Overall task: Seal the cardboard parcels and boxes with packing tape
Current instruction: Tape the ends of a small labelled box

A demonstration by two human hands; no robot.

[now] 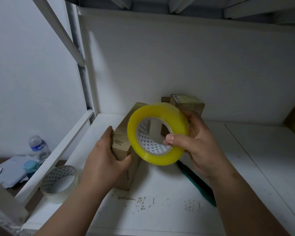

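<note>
My right hand (199, 143) held the yellow tape roll (157, 133) up, thumb inside its hole. My left hand (107, 155) gripped the small cardboard box (124, 149) on the white shelf (169, 210). No tape end was loose, so it might stick badly.

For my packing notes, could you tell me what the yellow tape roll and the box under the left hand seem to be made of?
Yellow tape roll: glossy translucent plastic film, probably on a printed cardboard core. Box: matte brown cardboard, judging by its dull surface and folded edges.
</note>
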